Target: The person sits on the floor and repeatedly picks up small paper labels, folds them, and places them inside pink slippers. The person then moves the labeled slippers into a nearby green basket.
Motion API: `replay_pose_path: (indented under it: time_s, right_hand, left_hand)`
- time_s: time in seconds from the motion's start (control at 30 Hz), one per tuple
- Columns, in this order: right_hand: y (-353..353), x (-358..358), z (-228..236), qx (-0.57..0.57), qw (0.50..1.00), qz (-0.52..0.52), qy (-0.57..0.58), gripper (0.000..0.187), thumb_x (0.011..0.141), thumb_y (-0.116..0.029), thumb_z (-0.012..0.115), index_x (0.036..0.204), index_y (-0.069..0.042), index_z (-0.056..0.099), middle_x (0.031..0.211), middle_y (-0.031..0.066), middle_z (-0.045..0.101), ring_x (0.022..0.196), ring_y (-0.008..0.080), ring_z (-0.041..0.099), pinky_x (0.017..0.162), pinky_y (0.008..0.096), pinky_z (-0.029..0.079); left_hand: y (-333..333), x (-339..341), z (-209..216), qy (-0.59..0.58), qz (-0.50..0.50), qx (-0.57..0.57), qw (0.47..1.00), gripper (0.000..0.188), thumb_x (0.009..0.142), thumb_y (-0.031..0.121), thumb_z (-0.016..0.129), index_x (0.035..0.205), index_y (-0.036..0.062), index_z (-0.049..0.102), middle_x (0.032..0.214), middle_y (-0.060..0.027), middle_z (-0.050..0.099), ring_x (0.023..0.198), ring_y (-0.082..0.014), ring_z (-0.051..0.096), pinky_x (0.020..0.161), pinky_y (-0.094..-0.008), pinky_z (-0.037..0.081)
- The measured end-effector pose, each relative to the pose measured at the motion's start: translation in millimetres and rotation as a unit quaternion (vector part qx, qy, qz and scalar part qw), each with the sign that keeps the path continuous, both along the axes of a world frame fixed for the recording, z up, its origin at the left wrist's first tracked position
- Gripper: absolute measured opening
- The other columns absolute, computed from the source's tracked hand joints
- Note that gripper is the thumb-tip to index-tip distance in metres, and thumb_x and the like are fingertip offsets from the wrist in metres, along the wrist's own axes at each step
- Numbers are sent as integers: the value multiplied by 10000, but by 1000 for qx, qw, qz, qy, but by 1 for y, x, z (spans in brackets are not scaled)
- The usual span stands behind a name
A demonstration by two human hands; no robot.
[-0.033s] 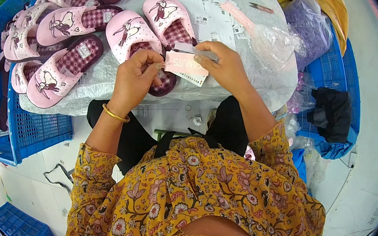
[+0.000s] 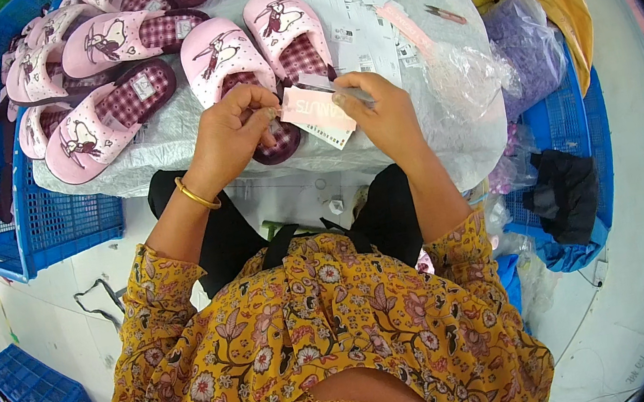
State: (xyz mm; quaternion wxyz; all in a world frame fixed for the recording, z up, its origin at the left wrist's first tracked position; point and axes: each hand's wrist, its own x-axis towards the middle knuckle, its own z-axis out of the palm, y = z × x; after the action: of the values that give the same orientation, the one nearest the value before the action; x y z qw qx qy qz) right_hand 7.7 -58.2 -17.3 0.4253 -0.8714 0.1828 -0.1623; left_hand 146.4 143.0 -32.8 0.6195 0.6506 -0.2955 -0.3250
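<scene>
A pink and white paper hang tag (image 2: 314,111) is held over a pair of pink slippers. The thumb and fingers of my left hand (image 2: 233,131) are pinched at its left corner; whether they grip the card or a thin string there is too small to tell. My right hand (image 2: 382,111) has the card's right side between thumb and fingers, along with a greyish strip (image 2: 358,94). Under the hands lie the left slipper (image 2: 220,49) and the right slipper (image 2: 285,23), toes pointing away, with dark plaid insoles. My left hand partly covers the left slipper's heel.
More pink slippers (image 2: 107,117) crowd the table's left side. White paper tags (image 2: 349,28), a pink strip (image 2: 406,28), small thread snips (image 2: 446,14) and clear plastic (image 2: 471,80) lie to the right. Blue crates (image 2: 67,216) flank the covered table (image 2: 189,159).
The hang tag and the greyish strip have tilted slightly in my right hand. My left hand and the slippers stay where they were.
</scene>
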Motion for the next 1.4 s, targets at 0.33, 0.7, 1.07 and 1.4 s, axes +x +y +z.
replay_pose_path:
  time_s: [0.33,0.7,1.07,1.4]
  right_hand:
    - [-3,-7,-18,27,997,-57,-54,207,929,-193,669,1054,-28,689,761,85,689,662,111,605,620,277,485]
    - [-12,-3,-14,-224,963,-110,-99,285,879,-150,695,1141,-52,647,1034,123,677,888,216,658,760,344,523]
    - [15,69,36,-41,996,81,-2,502,862,-187,705,1315,-67,526,1074,155,703,958,283,693,824,371,541]
    - [30,100,27,-152,975,84,136,739,725,-313,812,1348,-79,489,942,132,691,936,321,657,797,423,511]
  left_hand:
    - [10,-2,-4,-6,74,-37,997,151,955,20,549,1087,28,620,951,-23,652,695,-64,638,502,-174,400]
    - [22,-3,-15,-126,144,-64,979,136,931,-13,593,1060,4,630,998,-35,634,645,-54,581,555,-188,449]
    - [32,2,-18,-316,181,-25,931,135,889,-14,632,1020,10,654,1006,-87,649,761,-128,609,678,-252,497]
    - [34,1,-21,-320,176,-69,929,169,829,-45,603,983,13,645,1039,-114,667,836,-235,651,703,-295,513]
